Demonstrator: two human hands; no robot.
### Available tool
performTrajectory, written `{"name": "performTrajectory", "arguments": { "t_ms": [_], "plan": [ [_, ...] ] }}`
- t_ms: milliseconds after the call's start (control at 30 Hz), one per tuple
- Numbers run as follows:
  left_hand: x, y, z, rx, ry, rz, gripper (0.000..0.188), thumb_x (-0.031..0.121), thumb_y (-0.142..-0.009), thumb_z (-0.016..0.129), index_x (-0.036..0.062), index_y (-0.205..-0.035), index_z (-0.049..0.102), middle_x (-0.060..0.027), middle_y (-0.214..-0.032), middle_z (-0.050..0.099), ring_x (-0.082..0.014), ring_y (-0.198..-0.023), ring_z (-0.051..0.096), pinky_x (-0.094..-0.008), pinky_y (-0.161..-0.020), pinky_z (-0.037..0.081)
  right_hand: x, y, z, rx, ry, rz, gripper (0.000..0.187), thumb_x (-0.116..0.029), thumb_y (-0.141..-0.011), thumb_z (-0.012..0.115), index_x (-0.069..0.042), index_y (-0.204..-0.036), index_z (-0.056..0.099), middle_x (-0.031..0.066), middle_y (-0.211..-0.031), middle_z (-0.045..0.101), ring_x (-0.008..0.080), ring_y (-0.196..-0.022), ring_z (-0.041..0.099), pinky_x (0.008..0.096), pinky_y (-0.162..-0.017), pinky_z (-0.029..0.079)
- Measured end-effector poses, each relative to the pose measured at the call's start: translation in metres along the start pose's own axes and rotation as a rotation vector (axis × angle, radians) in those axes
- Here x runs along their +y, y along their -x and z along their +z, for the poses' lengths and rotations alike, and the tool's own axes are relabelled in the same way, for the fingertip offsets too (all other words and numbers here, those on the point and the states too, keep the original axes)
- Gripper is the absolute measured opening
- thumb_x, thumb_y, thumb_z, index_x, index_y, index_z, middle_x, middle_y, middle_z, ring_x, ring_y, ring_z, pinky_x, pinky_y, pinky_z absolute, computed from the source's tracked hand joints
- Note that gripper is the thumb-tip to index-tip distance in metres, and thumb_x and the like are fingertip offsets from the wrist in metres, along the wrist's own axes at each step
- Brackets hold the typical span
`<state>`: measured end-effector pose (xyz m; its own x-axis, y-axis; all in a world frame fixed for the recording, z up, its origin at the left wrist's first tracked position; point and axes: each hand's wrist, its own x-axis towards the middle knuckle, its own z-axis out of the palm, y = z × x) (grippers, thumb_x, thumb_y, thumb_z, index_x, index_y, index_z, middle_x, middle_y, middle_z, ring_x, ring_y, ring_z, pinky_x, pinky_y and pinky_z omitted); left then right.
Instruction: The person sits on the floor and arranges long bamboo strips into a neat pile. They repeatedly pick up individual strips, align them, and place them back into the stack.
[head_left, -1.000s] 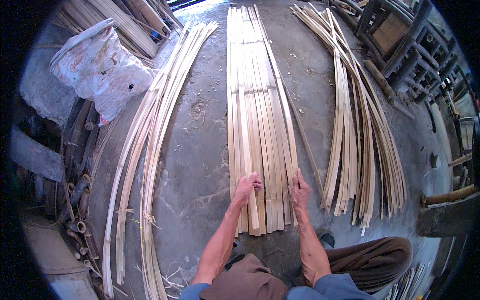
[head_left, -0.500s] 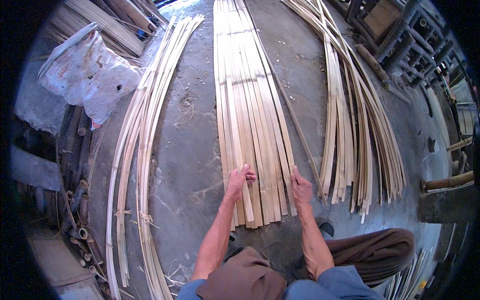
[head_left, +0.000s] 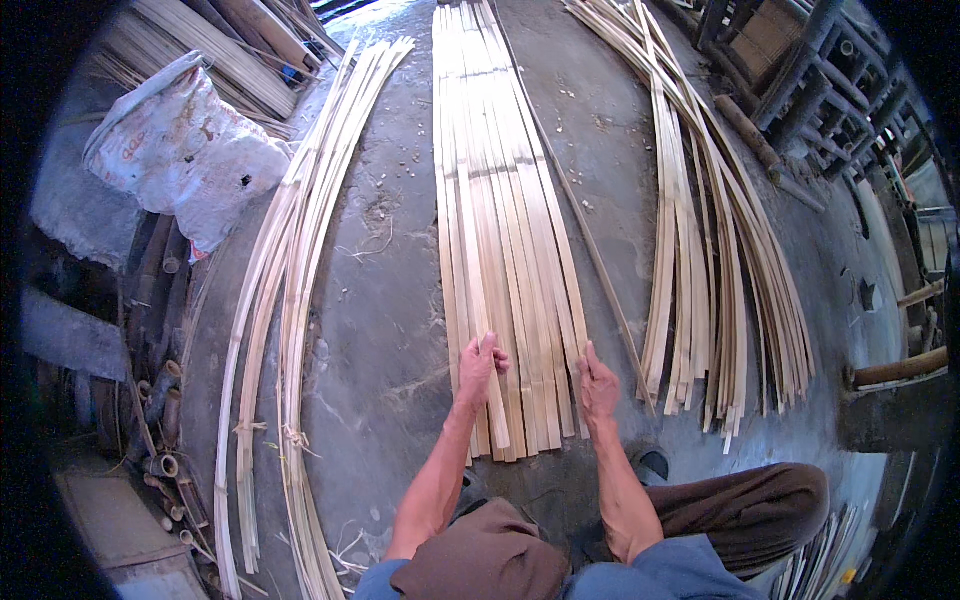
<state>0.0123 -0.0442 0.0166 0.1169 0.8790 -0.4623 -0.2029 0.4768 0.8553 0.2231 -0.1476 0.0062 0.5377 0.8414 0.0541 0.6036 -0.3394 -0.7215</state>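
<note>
Long pale bamboo strips (head_left: 510,230) lie side by side on the floor in front of me, running away from my knees. My left hand (head_left: 483,368) is closed round one strip (head_left: 498,425) left of the middle, thumb on top, its near end sticking out below the fist. At the right edge of the row, my right hand (head_left: 599,382) is closed with thumb and forefinger pinching the outermost strip (head_left: 567,300). The near ends of the strips are uneven.
A tied bundle of strips (head_left: 290,300) lies to the left, a loose fan of strips (head_left: 720,280) to the right. One thin darker stick (head_left: 600,260) lies beside the row. Further left are a white sack (head_left: 185,150) and bamboo tubes (head_left: 165,400); a bamboo rack (head_left: 830,90) stands far right.
Both hands keep their grips and have hardly moved; the right hand sits slightly further left. The whole view has shifted a little downward.
</note>
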Motion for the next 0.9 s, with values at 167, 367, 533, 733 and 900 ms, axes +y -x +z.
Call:
{"name": "performTrajectory", "arguments": {
  "t_ms": [167,367,533,733,900],
  "plan": [
    [0.008,0.006,-0.003,0.059,-0.06,0.042,0.034,0.034,-0.105,0.049,0.0041,-0.116,0.061,-0.0002,-0.07,0.056,-0.0085,-0.054,0.052,-0.0255,-0.049,0.045,-0.023,0.001,-0.01,0.076,-0.067,-0.013,0.04,-0.03,-0.099,0.062,-0.01,-0.134,0.062,0.0181,-0.079,0.064,0.0248,-0.067,0.057,0.0346,-0.069,0.049],
    [0.013,0.012,0.005,0.075,-0.092,0.03,0.033,0.031,-0.106,0.047,0.0021,-0.114,0.06,0.0009,-0.07,0.055,-0.0072,-0.054,0.052,-0.0239,-0.049,0.045,-0.021,0.004,-0.005,0.119,-0.107,-0.048,0.039,-0.028,-0.098,0.064,-0.009,-0.133,0.063,0.0171,-0.076,0.063,0.0187,-0.067,0.057,0.0331,-0.067,0.049],
    [0.008,0.013,0.001,0.078,-0.07,0.038,0.033,0.031,-0.106,0.048,0.0018,-0.113,0.061,0.0013,-0.07,0.055,-0.0071,-0.055,0.052,-0.0238,-0.049,0.045,-0.031,0.006,-0.007,0.104,-0.111,-0.027,0.04,-0.029,-0.099,0.063,-0.009,-0.134,0.062,0.0164,-0.074,0.061,0.0168,-0.067,0.056,0.0326,-0.066,0.049],
    [0.003,0.011,-0.002,0.091,-0.045,0.042,0.028,0.029,-0.105,0.049,0.0036,-0.109,0.062,0.0014,-0.068,0.055,-0.0065,-0.053,0.051,-0.0232,-0.047,0.044,-0.024,0.01,-0.005,0.094,-0.083,-0.019,0.041,-0.033,-0.099,0.061,-0.011,-0.133,0.063,0.0181,-0.08,0.064,0.0239,-0.072,0.062,0.0346,-0.072,0.05],
    [0.005,0.01,0.001,0.109,-0.095,0.054,0.027,0.028,-0.105,0.05,0.0041,-0.107,0.062,0.001,-0.067,0.054,-0.0069,-0.051,0.05,-0.0238,-0.046,0.044,0.002,0.007,-0.003,-0.061,0.138,0.03,0.04,-0.04,-0.1,0.056,-0.021,-0.135,0.062,0.0172,-0.093,0.069,0.0318,-0.085,0.067,0.0386,-0.075,0.051]
  ]
}}
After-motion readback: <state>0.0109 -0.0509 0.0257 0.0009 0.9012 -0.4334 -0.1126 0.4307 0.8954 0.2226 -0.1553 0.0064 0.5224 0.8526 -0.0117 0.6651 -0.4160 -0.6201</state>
